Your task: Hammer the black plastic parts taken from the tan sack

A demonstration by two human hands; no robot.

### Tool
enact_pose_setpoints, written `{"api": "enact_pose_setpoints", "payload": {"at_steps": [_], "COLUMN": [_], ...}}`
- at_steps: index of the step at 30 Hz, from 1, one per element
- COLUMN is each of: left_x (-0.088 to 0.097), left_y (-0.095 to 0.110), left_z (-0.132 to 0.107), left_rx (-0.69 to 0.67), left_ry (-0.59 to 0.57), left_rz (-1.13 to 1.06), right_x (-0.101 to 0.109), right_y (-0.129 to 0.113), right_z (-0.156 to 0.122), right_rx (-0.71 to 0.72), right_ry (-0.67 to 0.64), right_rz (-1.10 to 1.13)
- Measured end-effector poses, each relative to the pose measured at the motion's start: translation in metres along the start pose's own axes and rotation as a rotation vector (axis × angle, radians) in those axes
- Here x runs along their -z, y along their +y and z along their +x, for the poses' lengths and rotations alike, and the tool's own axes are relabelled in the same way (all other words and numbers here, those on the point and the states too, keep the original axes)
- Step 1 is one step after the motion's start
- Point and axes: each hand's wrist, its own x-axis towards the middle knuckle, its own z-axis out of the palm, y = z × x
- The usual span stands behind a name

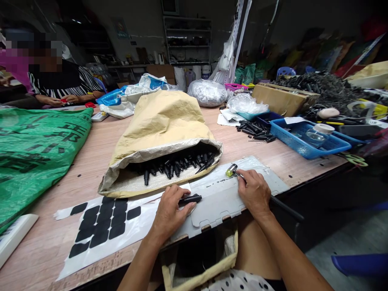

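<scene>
My left hand is closed on a small black plastic part and holds it down on a grey flat plate at the table's front edge. My right hand grips a small hammer with a yellow and metal head; its black handle sticks out behind my wrist. The hammer head rests just above the plate, right of the black part. Behind my hands a tan paper sack lies open on its side, with several black parts spilling at its mouth.
A white sheet with black adhesive pads lies front left. A green woven bag covers the left. Blue baskets, loose black parts and boxes crowd the right. Another person sits at the far left. An open bag hangs below the edge.
</scene>
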Motion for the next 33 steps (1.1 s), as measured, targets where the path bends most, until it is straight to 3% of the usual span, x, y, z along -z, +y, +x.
{"api": "enact_pose_setpoints", "payload": {"at_steps": [6,10,14,18,21,24,26,30,33], "left_x": [0.003,0.002,0.0,-0.001,0.0,0.0,0.0,0.0,-0.001], "left_y": [0.0,-0.002,-0.004,-0.002,-0.002,-0.002,-0.003,-0.001,-0.001], "left_z": [0.001,0.001,0.001,0.002,0.003,0.003,0.003,0.002,0.002], "left_rx": [0.051,0.069,0.095,0.084,0.069,0.055,0.05,0.056,0.055], "left_ry": [-0.072,-0.066,-0.024,-0.017,-0.016,-0.007,-0.004,-0.001,0.002], "left_rz": [-0.081,-0.131,-0.145,-0.123,-0.126,-0.139,-0.133,-0.124,-0.145], "right_x": [0.0,0.012,0.036,0.054,0.059,0.059,0.055,0.049,0.056], "right_y": [0.004,-0.003,-0.039,-0.081,-0.1,-0.108,-0.111,-0.11,-0.106], "right_z": [0.002,0.005,-0.007,-0.029,-0.037,-0.04,-0.042,-0.042,-0.036], "right_rx": [0.008,0.05,0.118,0.201,0.246,0.294,0.324,0.361,0.333], "right_ry": [-0.019,-0.035,-0.015,-0.176,-0.201,-0.112,-0.088,-0.204,-0.146], "right_rz": [0.011,0.129,0.504,0.739,0.751,0.764,0.723,0.545,0.581]}}
